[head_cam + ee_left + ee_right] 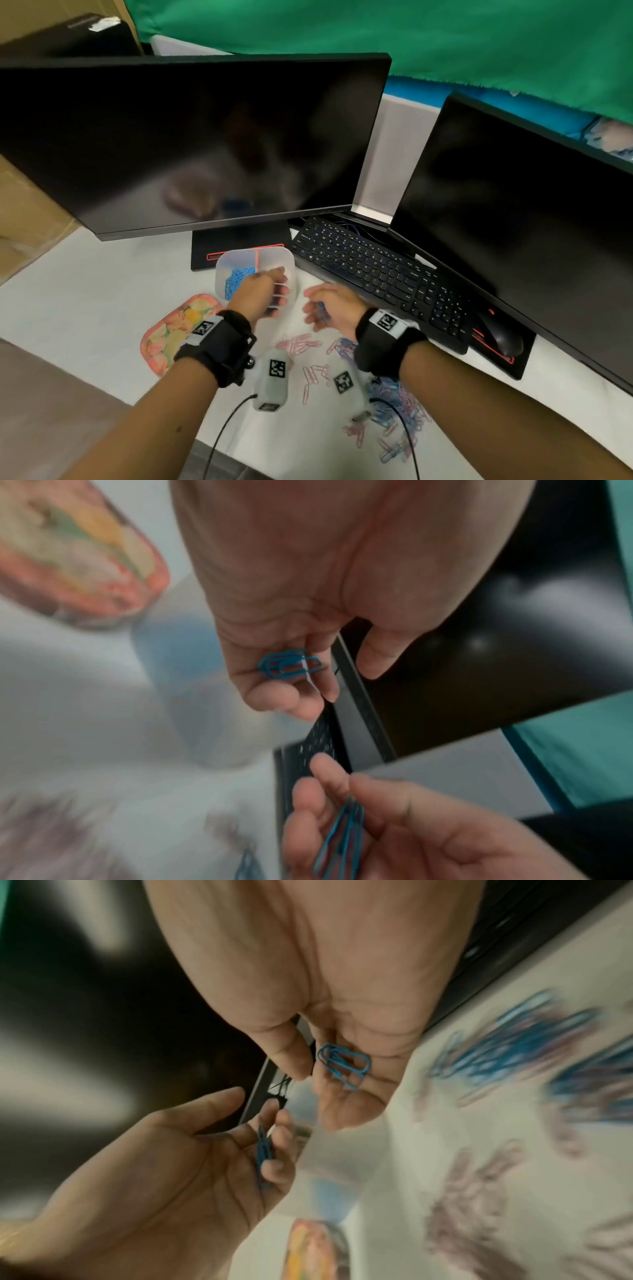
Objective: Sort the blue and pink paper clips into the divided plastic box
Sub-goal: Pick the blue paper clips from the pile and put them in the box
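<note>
White desk [102,294] under a green cloth [411,41], two dark monitors [191,137] behind. At 12 o'clock, the box [255,260] (blue clips inside). Left hand [260,291] and right hand [329,303] each cradle blue clips [289,664] in curled fingers. Loose clips [394,411] at 5 o'clock.

Divided plastic box [287,257], translucent: blue paper clips [236,279] in left compartment; loose blue and pink clips [394,411] scattered at 5 o'clock.
</note>
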